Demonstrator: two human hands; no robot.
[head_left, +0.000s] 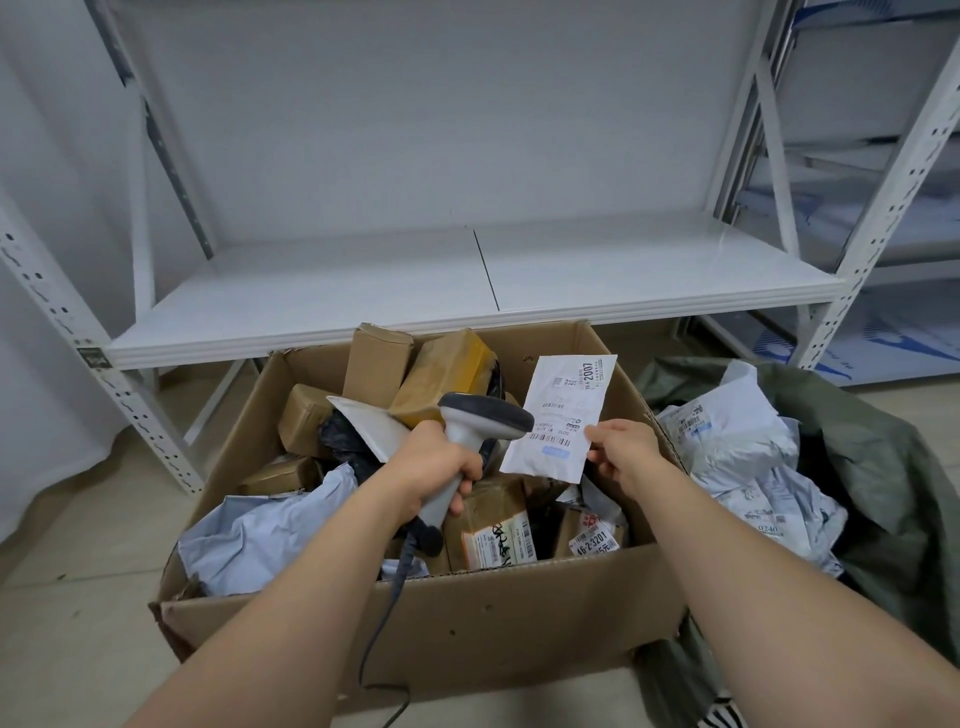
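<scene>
The fingers (460, 501) of the left hand (441, 467) are curled round the handle of one grey scanner (485, 415), whose head points at the one white envelope (561, 415) just right of them. The right hand (623, 449) pinches that envelope's lower right edge between thumb and fingers, above one open cardboard box (415, 618). Beneath both hands lie at least six brown parcels (493, 530) and one crumpled grey bag (249, 535). Right of the right fingers sits one green sack (883, 467) of white mailers; beyond the fingers is one white shelf (467, 280).
</scene>
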